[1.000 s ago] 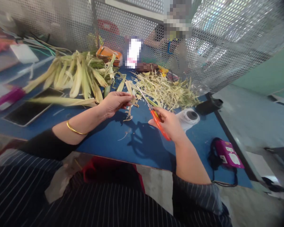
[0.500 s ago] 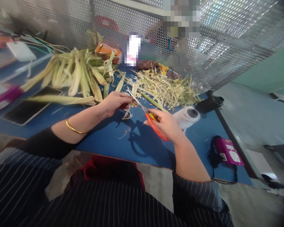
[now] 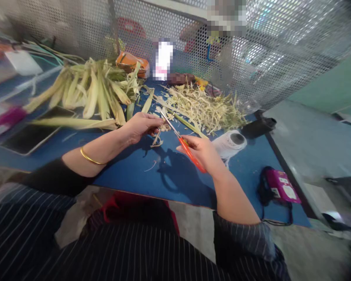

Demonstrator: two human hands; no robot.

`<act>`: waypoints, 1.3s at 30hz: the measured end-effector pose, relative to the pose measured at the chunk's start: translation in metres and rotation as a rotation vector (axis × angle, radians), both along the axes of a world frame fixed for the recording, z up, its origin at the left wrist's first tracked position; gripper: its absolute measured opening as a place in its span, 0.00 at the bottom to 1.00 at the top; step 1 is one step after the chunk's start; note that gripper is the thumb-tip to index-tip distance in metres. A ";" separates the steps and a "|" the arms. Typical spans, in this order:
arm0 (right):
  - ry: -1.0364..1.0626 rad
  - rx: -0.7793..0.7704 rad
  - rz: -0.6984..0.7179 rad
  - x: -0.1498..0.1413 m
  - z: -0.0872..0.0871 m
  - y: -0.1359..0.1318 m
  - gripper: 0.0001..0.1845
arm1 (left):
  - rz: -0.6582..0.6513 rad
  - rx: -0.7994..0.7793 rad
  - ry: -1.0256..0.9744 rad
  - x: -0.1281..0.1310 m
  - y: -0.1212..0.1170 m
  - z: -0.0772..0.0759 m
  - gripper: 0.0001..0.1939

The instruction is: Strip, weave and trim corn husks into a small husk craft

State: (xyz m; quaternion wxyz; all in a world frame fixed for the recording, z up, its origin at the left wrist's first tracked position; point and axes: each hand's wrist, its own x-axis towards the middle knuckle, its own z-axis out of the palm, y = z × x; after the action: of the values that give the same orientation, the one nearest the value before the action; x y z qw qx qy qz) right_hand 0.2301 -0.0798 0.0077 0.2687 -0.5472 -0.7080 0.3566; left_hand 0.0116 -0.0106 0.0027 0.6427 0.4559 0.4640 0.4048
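Red-handled scissors (image 3: 192, 154) are in my right hand (image 3: 204, 151), its fingers wrapped round the handles. Their blades point up and left, the tips close to the fingers of my left hand (image 3: 143, 127). That hand is pinched on a small pale strip of corn husk (image 3: 164, 127); the fingers cover part of it. Below the pinch, thin husk scraps (image 3: 156, 140) show against the blue table (image 3: 140, 171). Beyond both hands lies a heap of shredded husk (image 3: 204, 107). To the left, whole corn husks (image 3: 90, 93) are piled, with one long husk (image 3: 73, 123) lying nearer me.
A white thread cone (image 3: 228, 143) lies right of my right hand, with a black cylinder (image 3: 259, 128) behind it. A purple box with a black cord (image 3: 282, 186) is near the right edge. An orange packet (image 3: 133, 64) stands before the perforated metal screen (image 3: 175, 23).
The scissors' handles have come closer together and the blades look nearly closed; less of the yellow inner handle shows. Both hands stay in about the same place.
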 end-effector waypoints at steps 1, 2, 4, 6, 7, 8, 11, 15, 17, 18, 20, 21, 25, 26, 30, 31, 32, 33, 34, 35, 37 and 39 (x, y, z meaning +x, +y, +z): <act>0.021 -0.006 -0.013 -0.001 0.000 0.000 0.23 | -0.010 -0.009 -0.012 0.000 0.000 0.001 0.03; 0.052 -0.003 -0.033 -0.002 -0.001 0.000 0.23 | -0.017 -0.021 -0.033 0.000 0.000 0.001 0.03; 0.145 0.013 -0.083 -0.004 -0.002 0.000 0.25 | -0.008 -0.043 -0.103 0.000 0.000 0.003 0.03; 0.267 0.014 -0.112 -0.005 -0.003 0.000 0.28 | 0.020 -0.061 -0.174 0.000 0.000 0.006 0.02; 0.323 0.002 -0.104 -0.005 -0.003 -0.001 0.28 | 0.031 -0.065 -0.203 0.000 0.000 0.006 0.03; 0.372 -0.017 -0.081 -0.006 -0.003 -0.001 0.29 | 0.041 -0.061 -0.230 0.000 0.000 0.007 0.04; 0.446 -0.082 0.018 -0.004 0.000 -0.004 0.30 | 0.086 -0.026 -0.321 -0.001 0.002 0.006 0.06; 0.443 -0.162 0.110 0.000 0.008 -0.009 0.32 | 0.179 0.013 -0.411 -0.003 0.007 0.003 0.05; 0.425 -0.197 0.138 0.001 0.012 -0.011 0.33 | 0.213 0.018 -0.423 -0.003 0.009 0.002 0.06; 0.412 -0.206 0.147 0.001 0.013 -0.012 0.33 | 0.231 0.023 -0.430 -0.004 0.010 0.002 0.06; 0.389 -0.209 0.154 0.000 0.013 -0.013 0.33 | 0.269 0.043 -0.451 -0.004 0.011 0.002 0.06; 0.379 -0.211 0.156 -0.001 0.012 -0.013 0.32 | 0.282 0.060 -0.464 -0.004 0.011 0.002 0.07; 0.328 -0.217 0.106 -0.006 0.008 -0.012 0.29 | 0.279 0.112 -0.505 -0.002 0.010 0.003 0.09; 0.310 -0.206 0.079 -0.007 0.007 -0.012 0.29 | 0.273 0.115 -0.512 -0.002 0.010 0.003 0.09; 0.271 -0.157 -0.004 -0.012 0.005 -0.011 0.30 | 0.239 0.103 -0.522 0.002 0.006 0.002 0.08; 0.273 -0.156 -0.016 -0.012 0.004 -0.011 0.30 | 0.227 0.101 -0.519 0.003 0.005 0.002 0.08; 0.276 -0.158 -0.025 -0.013 0.004 -0.010 0.30 | 0.216 0.100 -0.515 0.003 0.004 0.002 0.08; 0.280 -0.160 -0.031 -0.013 0.003 -0.010 0.30 | 0.206 0.100 -0.511 0.004 0.004 0.002 0.08; 0.282 -0.161 -0.034 -0.013 0.003 -0.010 0.30 | 0.200 0.100 -0.507 0.004 0.003 0.001 0.08; 0.280 -0.161 -0.031 -0.012 0.003 -0.009 0.29 | 0.195 0.103 -0.505 0.004 0.003 0.001 0.08; 0.273 -0.155 -0.024 -0.012 0.004 -0.009 0.27 | 0.184 0.109 -0.499 0.004 0.002 0.001 0.08; 0.258 -0.150 -0.012 -0.011 0.005 -0.009 0.26 | 0.179 0.112 -0.495 0.003 0.002 0.001 0.08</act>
State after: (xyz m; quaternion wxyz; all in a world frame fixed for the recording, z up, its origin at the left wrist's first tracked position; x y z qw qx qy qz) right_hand 0.2187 -0.0888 0.0126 0.3180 -0.5194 -0.6357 0.4743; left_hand 0.0150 -0.0084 0.0036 0.6720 0.3351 0.3082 0.5840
